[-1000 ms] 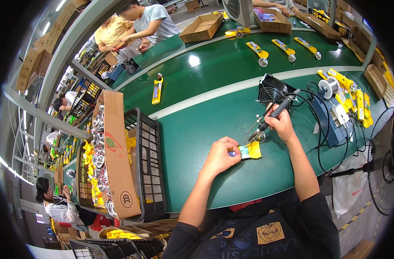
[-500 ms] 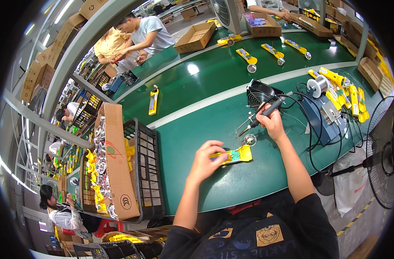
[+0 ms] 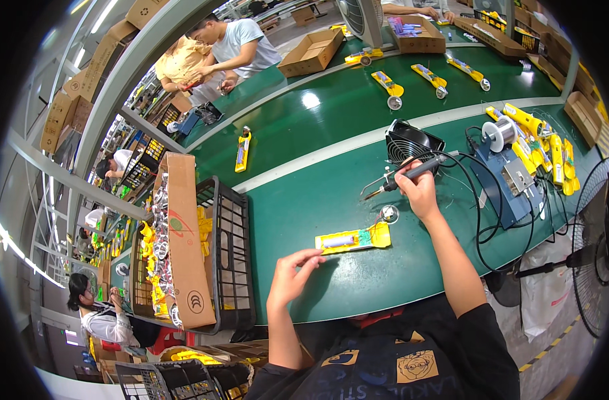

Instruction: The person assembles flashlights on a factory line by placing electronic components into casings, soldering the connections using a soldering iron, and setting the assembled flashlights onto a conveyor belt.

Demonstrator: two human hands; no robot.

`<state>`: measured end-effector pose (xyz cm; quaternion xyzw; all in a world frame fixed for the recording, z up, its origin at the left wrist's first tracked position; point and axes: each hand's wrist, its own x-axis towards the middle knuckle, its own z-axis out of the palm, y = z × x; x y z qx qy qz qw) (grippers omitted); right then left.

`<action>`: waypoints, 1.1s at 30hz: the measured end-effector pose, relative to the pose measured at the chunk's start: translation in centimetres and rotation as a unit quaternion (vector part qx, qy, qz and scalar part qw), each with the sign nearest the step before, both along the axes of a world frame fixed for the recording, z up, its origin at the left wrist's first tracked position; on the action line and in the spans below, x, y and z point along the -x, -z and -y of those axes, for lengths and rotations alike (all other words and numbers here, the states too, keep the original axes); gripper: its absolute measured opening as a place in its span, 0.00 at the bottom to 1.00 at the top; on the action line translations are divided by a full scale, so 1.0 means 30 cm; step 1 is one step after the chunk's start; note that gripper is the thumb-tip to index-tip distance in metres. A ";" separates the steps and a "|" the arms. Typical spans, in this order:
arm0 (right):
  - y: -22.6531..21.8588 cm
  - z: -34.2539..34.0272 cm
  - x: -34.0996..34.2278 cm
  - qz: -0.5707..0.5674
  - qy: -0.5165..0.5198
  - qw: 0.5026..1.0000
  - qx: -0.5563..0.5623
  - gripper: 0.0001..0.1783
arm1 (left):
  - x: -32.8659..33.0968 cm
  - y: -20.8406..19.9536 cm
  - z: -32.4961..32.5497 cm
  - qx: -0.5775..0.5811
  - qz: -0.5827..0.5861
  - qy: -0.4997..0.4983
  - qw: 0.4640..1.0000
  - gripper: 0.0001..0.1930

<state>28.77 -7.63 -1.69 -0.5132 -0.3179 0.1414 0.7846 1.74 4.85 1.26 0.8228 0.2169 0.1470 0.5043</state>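
My right hand [image 3: 419, 192] grips a black soldering iron [image 3: 411, 177], with a bent metal guide beside its tip. The tip points left, above the bench and apart from the work. Below it lies a yellow flashlight half-shell [image 3: 344, 243] with a purple-grey battery cell [image 3: 339, 241] and a small green circuit board [image 3: 365, 237] in it. Thin wires run from the board to a round reflector [image 3: 388, 214] behind its right end. My left hand [image 3: 292, 276] is at the shell's front left corner, index finger and thumb stretched toward it; whether they touch it I cannot tell.
A blue soldering station [image 3: 496, 183] with a solder spool [image 3: 499, 135] and cables stands right, near piled yellow shells [image 3: 556, 159]. A black fan [image 3: 414, 145] sits behind the iron. At left stands a black crate [image 3: 230, 250] with a carton. A green belt [image 3: 288, 133] carries several shells.
My left hand has drawn back left and toward me, off the shell, uncovering the battery cell. The soldering iron stays in my right hand, its tip shifted slightly left and up.
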 end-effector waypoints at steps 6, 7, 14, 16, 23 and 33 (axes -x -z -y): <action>0.016 -0.006 -0.009 0.009 0.017 1.000 -0.004 0.08 | -0.120 -0.024 -0.112 -0.112 -0.031 0.075 0.990 0.10; 0.020 -0.009 -0.009 0.014 0.018 1.000 0.000 0.08 | -0.142 -0.026 -0.132 -0.111 -0.030 0.071 0.991 0.10; 0.017 -0.003 -0.003 0.022 0.017 0.999 0.020 0.08 | -0.257 -0.022 -0.127 -0.050 -0.063 0.165 0.983 0.09; 0.028 -0.005 -0.003 0.006 0.015 1.000 0.022 0.08 | -0.255 0.002 -0.103 -0.021 -0.083 0.133 0.987 0.08; -0.005 0.018 0.004 -0.003 -0.015 0.999 0.034 0.08 | -0.257 0.058 -0.051 -0.084 0.035 0.117 0.989 0.07; -0.012 0.022 0.005 -0.005 -0.030 0.998 0.046 0.09 | -0.279 0.069 -0.034 -0.070 -0.017 0.081 0.994 0.07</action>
